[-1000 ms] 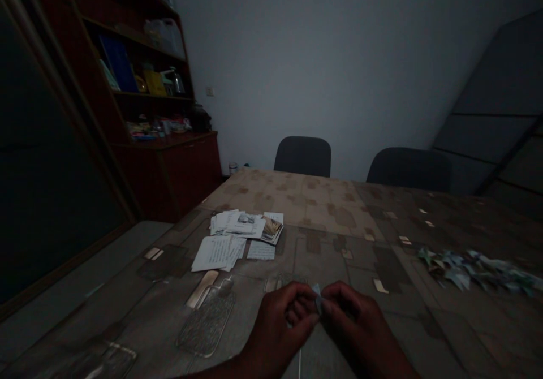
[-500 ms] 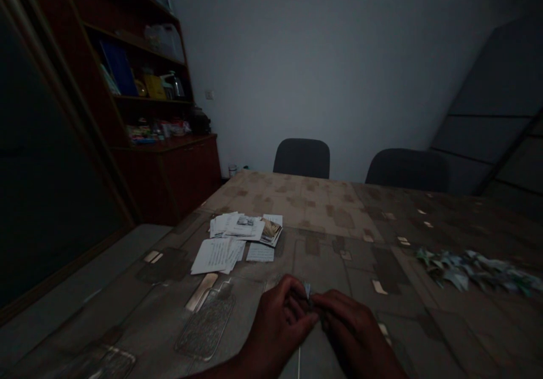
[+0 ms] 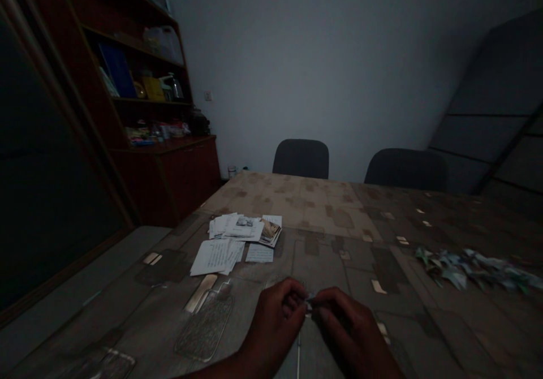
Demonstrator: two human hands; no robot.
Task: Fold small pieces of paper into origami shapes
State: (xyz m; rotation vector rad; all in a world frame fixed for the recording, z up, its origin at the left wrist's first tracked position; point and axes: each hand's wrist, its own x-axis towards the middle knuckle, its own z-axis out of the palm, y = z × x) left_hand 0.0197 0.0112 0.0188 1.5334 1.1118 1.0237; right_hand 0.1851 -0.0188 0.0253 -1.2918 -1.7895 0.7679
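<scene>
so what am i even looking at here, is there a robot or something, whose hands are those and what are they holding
There's no machine here, just a person using two bare hands. The picture comes from a camera worn on their head, looking forward and down, so you see roughly what they see. At the bottom, the left hand and right hand pinch a small folded scrap between their fingers; it's too small to make out clearly. On the patterned table lie loose papers and photos ahead, and a heap of similar pale green-blue folded pieces to the right.
</scene>
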